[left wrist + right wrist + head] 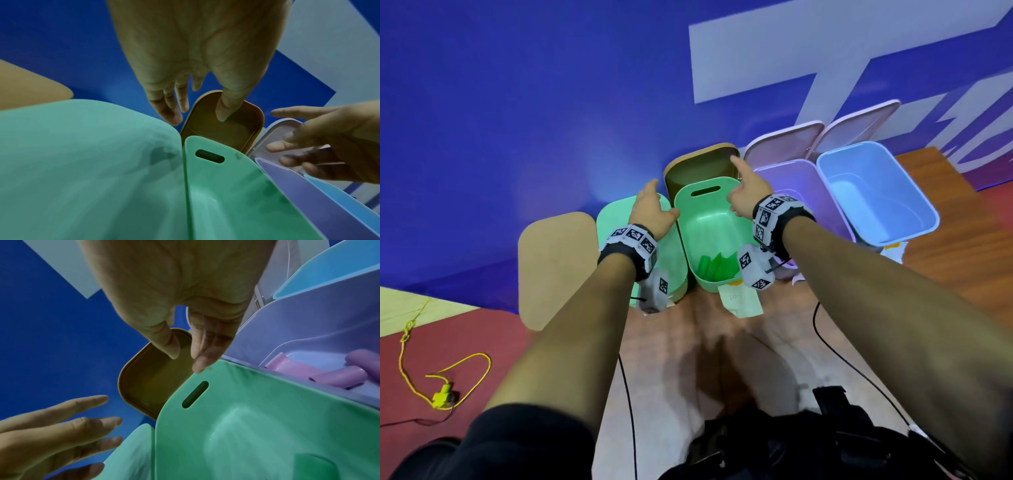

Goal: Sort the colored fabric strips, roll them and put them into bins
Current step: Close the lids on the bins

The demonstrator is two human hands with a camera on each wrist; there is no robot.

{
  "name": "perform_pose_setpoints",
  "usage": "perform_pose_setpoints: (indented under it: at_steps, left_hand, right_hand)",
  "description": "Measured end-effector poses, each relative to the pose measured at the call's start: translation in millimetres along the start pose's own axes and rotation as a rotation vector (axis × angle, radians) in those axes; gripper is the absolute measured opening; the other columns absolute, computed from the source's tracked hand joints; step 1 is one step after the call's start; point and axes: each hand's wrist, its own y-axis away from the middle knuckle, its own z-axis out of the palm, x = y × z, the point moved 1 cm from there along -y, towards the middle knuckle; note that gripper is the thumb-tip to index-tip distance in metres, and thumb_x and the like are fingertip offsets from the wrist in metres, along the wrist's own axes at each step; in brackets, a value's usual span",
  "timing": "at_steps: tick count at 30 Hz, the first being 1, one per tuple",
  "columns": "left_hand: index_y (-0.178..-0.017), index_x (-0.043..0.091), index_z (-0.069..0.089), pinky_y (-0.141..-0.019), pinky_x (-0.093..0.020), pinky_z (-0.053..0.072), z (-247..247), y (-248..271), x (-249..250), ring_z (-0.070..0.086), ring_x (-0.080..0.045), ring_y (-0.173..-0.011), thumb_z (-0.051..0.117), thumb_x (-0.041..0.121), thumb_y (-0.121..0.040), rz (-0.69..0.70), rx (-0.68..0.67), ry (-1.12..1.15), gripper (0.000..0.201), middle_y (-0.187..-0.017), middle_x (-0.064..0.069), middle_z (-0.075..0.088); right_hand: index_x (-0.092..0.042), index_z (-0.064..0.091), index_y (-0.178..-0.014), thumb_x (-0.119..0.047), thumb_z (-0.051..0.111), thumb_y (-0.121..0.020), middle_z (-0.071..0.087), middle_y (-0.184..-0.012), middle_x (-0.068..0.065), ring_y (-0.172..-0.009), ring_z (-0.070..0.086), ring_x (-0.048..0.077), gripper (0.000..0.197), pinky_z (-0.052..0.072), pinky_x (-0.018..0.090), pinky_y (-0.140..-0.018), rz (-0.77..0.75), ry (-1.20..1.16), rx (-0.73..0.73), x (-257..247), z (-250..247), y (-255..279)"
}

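Both hands reach out over a row of smooth plastic bins at the far edge of a wooden tabletop point(945, 267). The left hand point(652, 212) hovers with its fingers straight and slightly spread, holding nothing, above a flat mint-green lid point(671, 260) with rounded corners. The right hand point(748, 193) is likewise loose and empty, its fingers extended toward a tan lid point(702, 164) that stands upright behind the green bin point(709, 219); from the right wrist view the fingertips point(198, 365) sit just at the bin's far rim, and I cannot tell whether they touch it.

The green bin is a rounded rectangle with a slot-shaped handle hole in its far wall. Green fabric strips point(717, 267) lie in its near end, looking folded or loosely rolled. Just beside it to the right stands a purple bin point(822, 192) holding smooth pink rolls point(339, 376), tube-shaped and lying on their sides. Next comes a light-blue bin point(876, 192). Two pale lids point(825, 137) lean against the blue wall point(517, 120) behind these bins. A tan, matte, rounded-corner lid point(554, 267) lies flat at the left end.
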Motion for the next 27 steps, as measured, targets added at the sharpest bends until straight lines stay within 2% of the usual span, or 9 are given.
perform_pose_setpoints:
  at_steps: [4, 7, 12, 15, 17, 20, 22, 25, 27]
  left_hand:
    - [-0.157, 0.019, 0.012, -0.106, -0.052, 0.043, 7.9, -16.8, 8.7, 0.051, -0.038, -0.127, 0.071, 0.024, -0.087, -0.019, 0.000, 0.042, 0.092, -0.149, -0.014, 0.039]
    - [-0.154, 0.022, 0.017, -0.100, -0.054, 0.048, 14.8, -26.1, 10.3, 0.057, -0.041, -0.116, 0.071, 0.022, -0.086, -0.016, 0.006, 0.052, 0.088, -0.142, -0.014, 0.044]
    - [-0.134, 0.023, 0.033, -0.084, -0.045, 0.053, 21.8, -32.0, 11.1, 0.063, -0.036, -0.095, 0.065, 0.020, -0.090, -0.023, 0.054, 0.123, 0.054, -0.110, -0.011, 0.056]
    - [-0.124, 0.019, 0.036, -0.065, -0.034, 0.045, 22.1, -29.5, 13.1, 0.058, -0.030, -0.078, 0.056, 0.028, -0.097, -0.014, 0.121, 0.142, 0.035, -0.088, -0.009, 0.058]
    - [-0.121, 0.017, 0.039, -0.059, -0.032, 0.041, 20.8, -26.2, 15.1, 0.055, -0.030, -0.072, 0.049, 0.031, -0.101, 0.001, 0.138, 0.130, 0.026, -0.079, -0.010, 0.056]
    - [-0.110, 0.025, 0.040, -0.070, -0.043, 0.055, 19.4, -23.4, 14.9, 0.066, -0.037, -0.077, 0.043, 0.034, -0.102, 0.020, 0.128, 0.156, 0.013, -0.085, -0.026, 0.066]
    - [-0.105, 0.030, 0.040, -0.075, -0.051, 0.058, 18.2, -20.6, 15.3, 0.068, -0.037, -0.080, 0.043, 0.036, -0.102, 0.026, 0.127, 0.165, 0.007, -0.092, -0.028, 0.068]
    - [-0.106, 0.028, 0.043, -0.075, -0.049, 0.058, 14.8, -16.3, 19.5, 0.067, -0.038, -0.079, 0.043, 0.035, -0.102, 0.053, 0.139, 0.165, 0.008, -0.090, -0.027, 0.068]
    - [-0.107, 0.028, 0.044, -0.075, -0.048, 0.057, 12.0, -12.5, 20.2, 0.066, -0.038, -0.079, 0.043, 0.034, -0.103, 0.074, 0.143, 0.163, 0.008, -0.089, -0.027, 0.068]
  right_hand:
    - [-0.054, 0.012, -0.151, -0.005, 0.048, -0.089, 0.068, -0.098, 0.019, -0.087, 0.069, 0.036, 0.087, 0.061, 0.049, -0.076, -0.025, -0.001, 0.000, 1.1, -5.3, -15.8]
    - [-0.051, 0.009, -0.153, -0.004, 0.047, -0.090, 0.069, -0.099, 0.022, -0.087, 0.070, 0.037, 0.088, 0.060, 0.049, -0.075, -0.028, -0.020, 0.002, 4.3, -5.6, -22.5]
    - [-0.055, 0.011, -0.150, -0.002, 0.051, -0.085, 0.059, -0.092, 0.014, -0.088, 0.068, 0.041, 0.093, 0.059, 0.053, -0.072, -0.035, -0.036, -0.015, 12.2, -1.5, -34.8]
    - [-0.049, 0.028, -0.141, 0.000, 0.052, -0.082, 0.059, -0.108, 0.011, -0.090, 0.066, 0.033, 0.080, 0.060, 0.050, -0.078, -0.056, -0.068, 0.009, 12.4, -5.5, -35.5]
    - [-0.042, 0.036, -0.128, 0.001, 0.052, -0.080, 0.055, -0.112, 0.005, -0.093, 0.062, 0.028, 0.066, 0.059, 0.047, -0.078, -0.081, -0.067, 0.039, 12.7, -9.5, -34.8]
    - [-0.037, 0.037, -0.123, 0.001, 0.053, -0.080, 0.053, -0.117, 0.005, -0.098, 0.060, 0.028, 0.059, 0.055, 0.037, -0.070, -0.097, -0.057, 0.038, 13.2, -12.8, -33.9]
    - [-0.035, 0.037, -0.126, 0.001, 0.054, -0.081, 0.051, -0.120, 0.004, -0.100, 0.058, 0.026, 0.060, 0.050, 0.031, -0.068, -0.106, -0.064, 0.036, 15.2, -12.7, -32.4]
    - [-0.034, 0.037, -0.130, 0.001, 0.054, -0.083, 0.050, -0.120, 0.003, -0.099, 0.056, 0.027, 0.062, 0.041, 0.024, -0.062, -0.120, -0.080, 0.071, 18.0, -15.1, -27.5]
    - [-0.037, 0.036, -0.136, 0.000, 0.055, -0.084, 0.051, -0.125, 0.006, -0.100, 0.056, 0.028, 0.067, 0.042, 0.024, -0.067, -0.119, -0.083, 0.093, 18.6, -16.7, -22.9]
